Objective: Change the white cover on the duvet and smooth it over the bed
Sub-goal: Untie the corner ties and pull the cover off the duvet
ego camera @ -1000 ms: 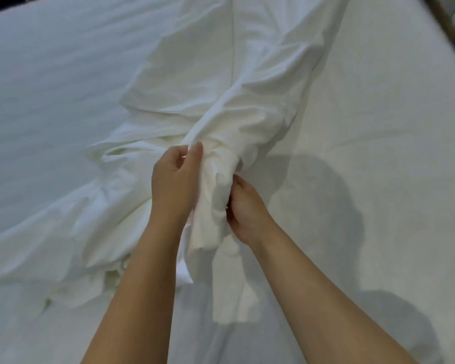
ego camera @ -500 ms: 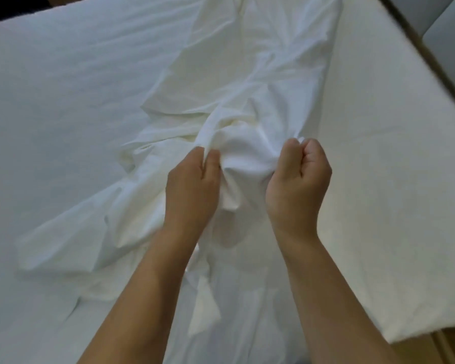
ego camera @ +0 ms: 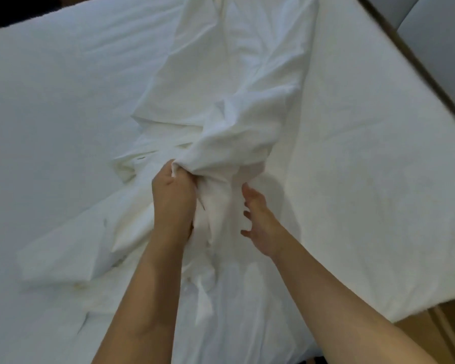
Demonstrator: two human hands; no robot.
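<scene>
The white cover (ego camera: pixel 237 106) lies in a long crumpled strip down the middle of the bed (ego camera: pixel 63 101). It runs from the top of the frame to the bottom edge. One flat part of it spreads out to the lower left.

The left hand (ego camera: pixel 172 198) is in the middle of the frame. Its fingers (ego camera: pixel 185 179) are curled tight round a thick bunch of the cover and hold it. The cloth puffs up just above this hand and hangs down beside it.

The right hand (ego camera: pixel 262 227) is just to the right of that bunch. Its fingers are loose and spread apart, and they hold nothing. The tips point left at the cloth and sit right next to it. The thumb is up against the hanging fold. I cannot tell if the other tips touch the cloth.

Both bare arms come up from the bottom of the frame, one on each side of the strip.

A dark bed frame (ego camera: pixel 410 64) runs along the upper right. A bit of brown floor (ego camera: pixel 436 327) shows at the lower right.
</scene>
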